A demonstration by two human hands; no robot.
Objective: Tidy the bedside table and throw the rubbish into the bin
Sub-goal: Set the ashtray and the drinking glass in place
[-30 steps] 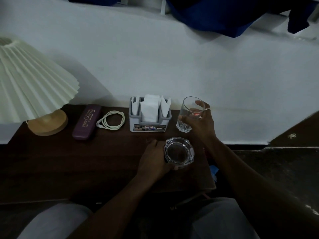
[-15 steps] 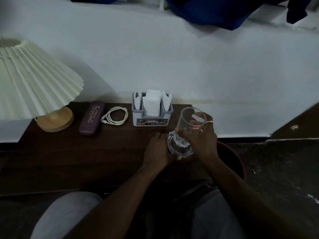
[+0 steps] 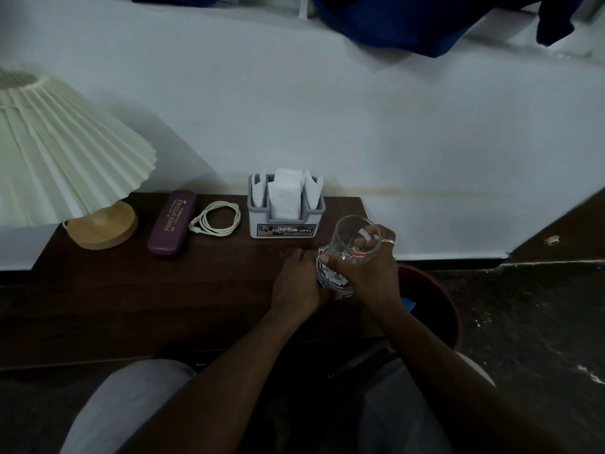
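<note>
Our right hand grips a clear drinking glass around its lower half. The fingers are wrapped round the far side, and the glass is tilted with its mouth uppermost. Our left hand curls round the left side of a thick glass ashtray, which lies right under the base of the glass. We cannot tell whether the two touch.

Both hands meet just in front of the napkin holder and a little to its right, over the dark wooden worktop. The grey holder stands upright at the back edge against the wall, stuffed with white napkins.

Just left of the napkin holder lies a coiled white cable. Further left is a purple spectacle case, lying lengthwise and apart from the cable. Well to the left of the holder stands a lamp with a pleated cream shade and a round wooden foot.

Right of the napkin holder and lower, past the worktop's end, a red-rimmed bin sits on the floor. A blue scrap shows inside it.
</note>
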